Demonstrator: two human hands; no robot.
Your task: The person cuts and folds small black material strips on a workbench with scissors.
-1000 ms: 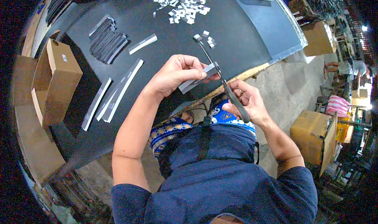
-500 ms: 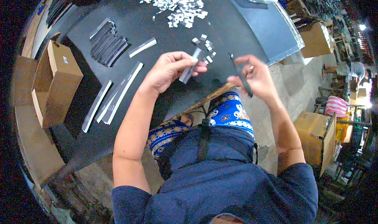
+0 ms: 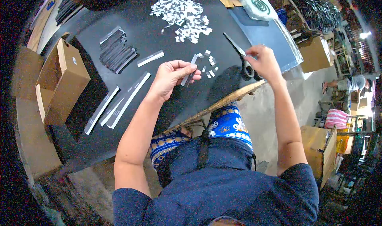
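Observation:
My left hand (image 3: 175, 77) is closed, pinching a short grey-and-white label strip (image 3: 189, 75) between thumb and fingers above the dark table. Over by the table's right side, my right hand (image 3: 263, 63) has its thumb and fingers closed at the middle of a pair of black-handled scissors (image 3: 238, 47). The blades point up and left, and the finger loops hang below the hand at the table edge. Several small cut label pieces (image 3: 212, 62) lie scattered between my hands. Behind them spreads a large heap of cut labels (image 3: 185, 17).
Long label strips (image 3: 126, 100) and a single shorter strip (image 3: 150, 58) lie to the left. A stack of dark strips (image 3: 117, 51) sits farther back. An open cardboard box (image 3: 65, 83) stands at far left. A mosquito coil (image 3: 259, 5) rests back right on a white tray.
My right hand has moved up and right with the scissors, away from my left hand. My left hand keeps the strip. The view has shifted slightly.

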